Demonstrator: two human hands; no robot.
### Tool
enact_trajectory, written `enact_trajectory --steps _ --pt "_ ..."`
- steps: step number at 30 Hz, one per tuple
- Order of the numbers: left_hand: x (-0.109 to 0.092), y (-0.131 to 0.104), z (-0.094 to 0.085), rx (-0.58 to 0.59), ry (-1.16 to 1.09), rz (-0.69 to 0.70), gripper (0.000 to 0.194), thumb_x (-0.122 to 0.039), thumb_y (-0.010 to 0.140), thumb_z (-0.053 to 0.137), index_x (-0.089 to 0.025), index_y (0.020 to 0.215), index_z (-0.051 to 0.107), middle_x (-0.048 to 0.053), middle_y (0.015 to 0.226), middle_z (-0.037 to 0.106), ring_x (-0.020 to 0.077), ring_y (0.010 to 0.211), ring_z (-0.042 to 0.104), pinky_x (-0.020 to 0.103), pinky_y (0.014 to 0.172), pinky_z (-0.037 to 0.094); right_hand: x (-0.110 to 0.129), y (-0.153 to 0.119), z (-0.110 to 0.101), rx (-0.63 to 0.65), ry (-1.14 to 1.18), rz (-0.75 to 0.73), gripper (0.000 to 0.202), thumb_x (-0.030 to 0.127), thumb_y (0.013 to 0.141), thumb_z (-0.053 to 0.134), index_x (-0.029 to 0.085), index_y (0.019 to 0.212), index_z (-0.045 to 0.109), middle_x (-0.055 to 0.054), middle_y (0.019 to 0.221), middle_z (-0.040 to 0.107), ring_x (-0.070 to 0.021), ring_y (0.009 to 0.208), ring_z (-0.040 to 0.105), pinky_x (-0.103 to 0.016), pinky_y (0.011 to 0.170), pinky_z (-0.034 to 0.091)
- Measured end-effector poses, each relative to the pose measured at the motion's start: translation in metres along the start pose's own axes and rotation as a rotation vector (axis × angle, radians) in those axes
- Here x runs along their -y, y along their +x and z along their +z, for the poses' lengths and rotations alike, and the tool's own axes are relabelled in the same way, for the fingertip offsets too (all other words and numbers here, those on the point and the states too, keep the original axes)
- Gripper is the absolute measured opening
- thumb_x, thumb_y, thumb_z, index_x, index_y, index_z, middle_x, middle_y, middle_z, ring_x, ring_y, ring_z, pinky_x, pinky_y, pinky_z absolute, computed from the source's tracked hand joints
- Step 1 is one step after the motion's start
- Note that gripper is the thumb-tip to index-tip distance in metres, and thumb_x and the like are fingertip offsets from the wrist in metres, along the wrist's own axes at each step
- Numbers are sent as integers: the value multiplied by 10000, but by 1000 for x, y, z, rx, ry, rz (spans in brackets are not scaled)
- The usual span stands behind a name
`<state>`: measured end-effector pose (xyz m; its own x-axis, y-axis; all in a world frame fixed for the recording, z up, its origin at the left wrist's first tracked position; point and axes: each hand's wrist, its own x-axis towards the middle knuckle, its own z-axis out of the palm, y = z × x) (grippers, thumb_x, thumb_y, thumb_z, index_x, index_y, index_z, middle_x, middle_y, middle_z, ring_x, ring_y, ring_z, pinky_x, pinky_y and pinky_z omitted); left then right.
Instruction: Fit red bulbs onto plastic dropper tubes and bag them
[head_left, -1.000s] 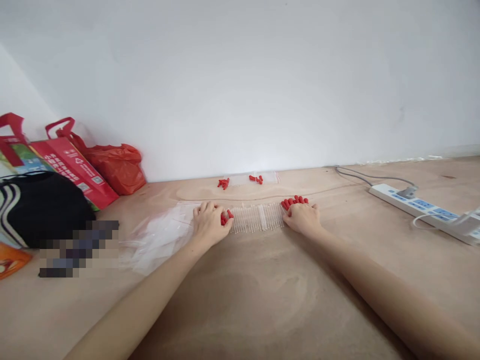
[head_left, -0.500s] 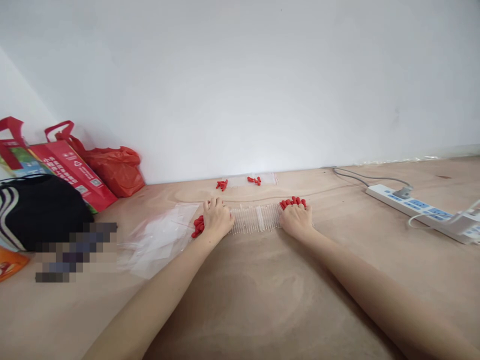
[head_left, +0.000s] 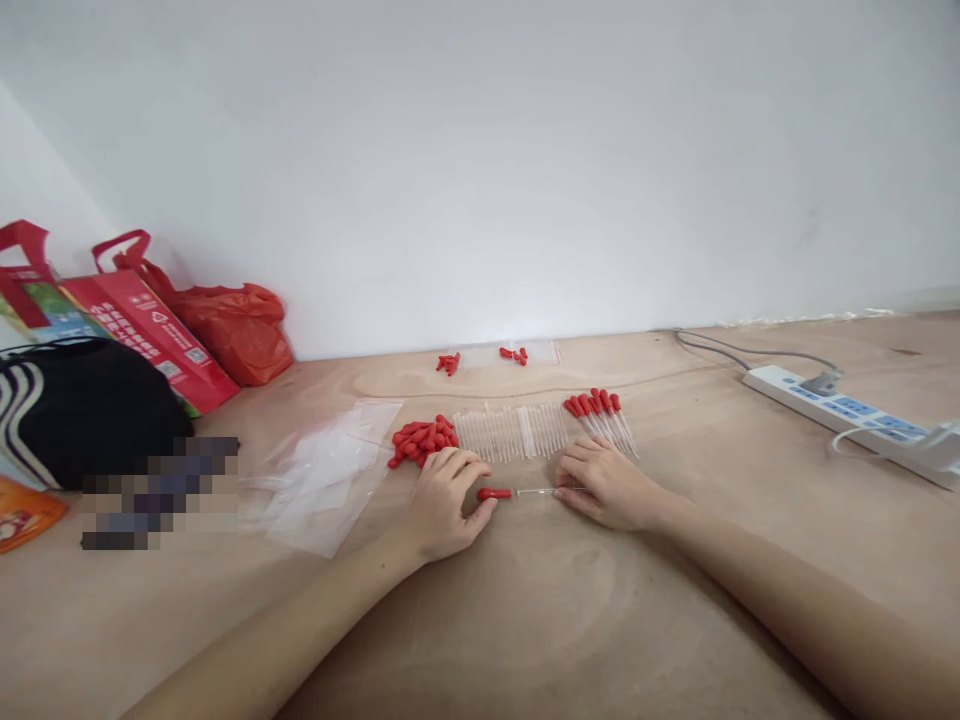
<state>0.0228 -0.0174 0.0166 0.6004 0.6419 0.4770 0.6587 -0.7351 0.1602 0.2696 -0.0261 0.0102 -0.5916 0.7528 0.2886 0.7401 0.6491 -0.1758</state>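
Pale, grained wooden tabletop (head_left: 570, 620) runs back to a plain white wall (head_left: 480, 180). Low over it, the left hand (head_left: 454, 503) has its thumb and fingers bent around the rounded end of a small red rubber-looking bulb (head_left: 498, 493), which points right. Facing it, the right hand (head_left: 604, 485) pinches a slim clear tube (head_left: 534, 491) between thumb and fingertips, the tube's near end lined up with the bulb and just apart from it. Close behind the left hand sits a loose heap of glossy red bulbs (head_left: 420, 437); beside that, a row of thin transparent tubes (head_left: 487, 435) lies side by side, crossed by a whitish strip (head_left: 526, 432). Behind the right hand, red-capped clear droppers (head_left: 606, 415) are fanned out. Farther left, flat see-through plastic bags (head_left: 330, 470) overlap. Near the wall, a clear flat bag (head_left: 541, 352) lies with more red bulbs by it. At far right rests a white power strip with blue sockets (head_left: 795, 397); at far left, a black white-striped pouch (head_left: 112, 410) stands before a crumpled red plastic bag (head_left: 236, 330).
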Motion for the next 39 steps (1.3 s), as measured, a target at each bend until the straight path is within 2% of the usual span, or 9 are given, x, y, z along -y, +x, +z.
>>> enact_trajectory --steps 2,5,8,11,15,20,24,31,39 --pt "1 3 3 39 -3 19 197 -272 735 580 -190 907 627 68 945 581 220 869 489 375 768 372 -1 2 1 -9 57 36 178 362 784 517 185 776 509 -28 769 561 -163 756 476 -287 668 309" --pt "2 5 8 34 -12 54 136 -279 789 549 -232 838 667 53 962 587 212 889 491 372 773 359 1 3 7 -40 95 99 230 419 772 528 191 799 518 -23 773 555 -159 752 482 -286 665 311" --pt "1 5 13 -29 -35 68 153 -245 825 511 -229 791 659 34 937 607 193 876 500 358 775 350 6 4 14 -64 67 150 192 383 803 498 196 767 526 -21 773 558 -161 763 490 -295 677 299" --pt "-1 3 15 -43 -61 59 156 -212 856 457 -199 814 606 19 877 630 171 853 521 358 823 333 12 5 20 -125 18 171 160 328 824 477 191 750 515 -26 786 565 -169 781 493 -304 689 288" --pt "0 1 15 -49 -67 41 155 -189 882 402 -191 851 554 -4 821 648 145 825 566 412 965 213 17 6 24 -253 82 154 131 256 853 427 182 754 469 -3 715 573 -134 680 500 -312 728 281" --pt "1 0 16 -102 -42 74 163 -188 881 412 -208 965 550 -10 857 680 164 937 577 443 1014 110 20 9 28 -342 148 137 144 249 867 385 187 751 442 14 666 572 -115 618 503 -307 748 280" --pt "0 1 16 -102 -52 74 159 -170 877 412 -201 892 567 -18 816 683 167 939 582 455 1018 69 21 10 29 -334 158 130 127 233 862 391 183 755 439 25 671 579 -99 591 503 -310 772 267" --pt "-3 1 12 -62 -85 73 177 -200 877 409 -203 809 573 -27 753 671 137 830 602 420 997 137 22 9 25 -294 131 48 143 253 860 414 187 754 484 28 703 605 -86 614 521 -299 785 248" --pt "-2 -2 14 -43 -198 139 190 -244 877 429 -210 759 573 -43 684 667 130 728 600 420 980 122 19 9 23 -266 136 -58 189 275 861 426 187 748 550 28 696 614 -89 657 528 -313 803 212"
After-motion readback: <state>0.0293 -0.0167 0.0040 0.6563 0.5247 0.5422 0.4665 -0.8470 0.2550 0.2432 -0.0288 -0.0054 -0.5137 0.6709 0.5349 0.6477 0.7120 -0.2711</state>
